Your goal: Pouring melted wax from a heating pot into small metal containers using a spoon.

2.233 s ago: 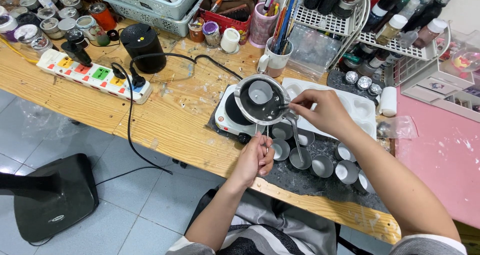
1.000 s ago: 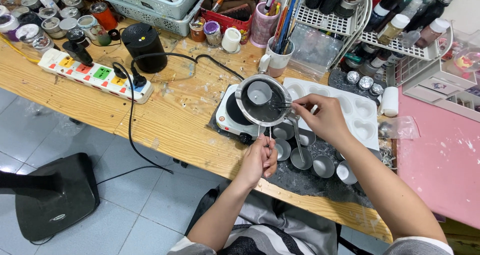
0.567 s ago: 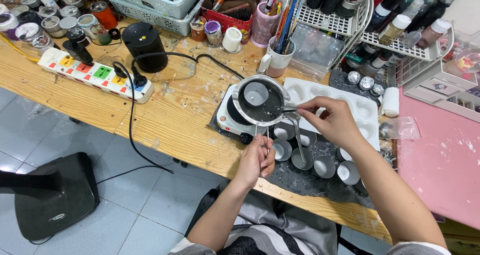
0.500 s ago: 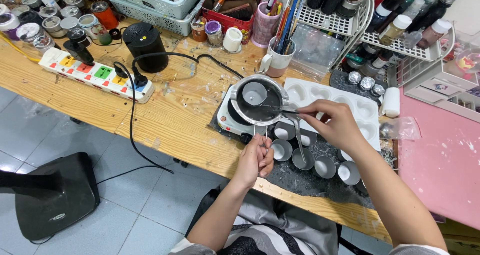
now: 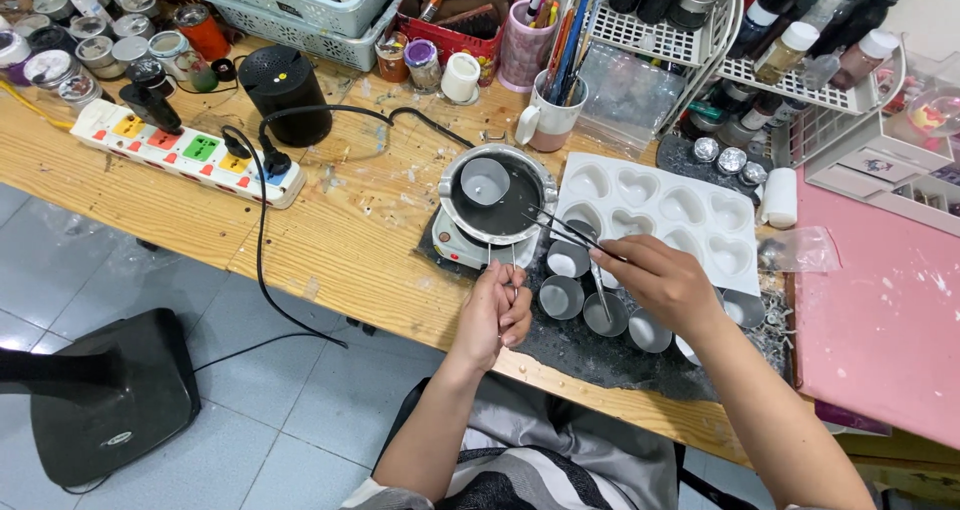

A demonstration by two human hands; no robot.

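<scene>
Directly between both hands (image 5: 497,310) sits the melting pot (image 5: 497,194).

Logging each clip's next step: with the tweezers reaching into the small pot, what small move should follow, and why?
Probably lift the small cup out of the pot. The right hand holds long tweezers whose tips sit inside the pot near the cup, and the left hand grips the pot's handle.
</scene>
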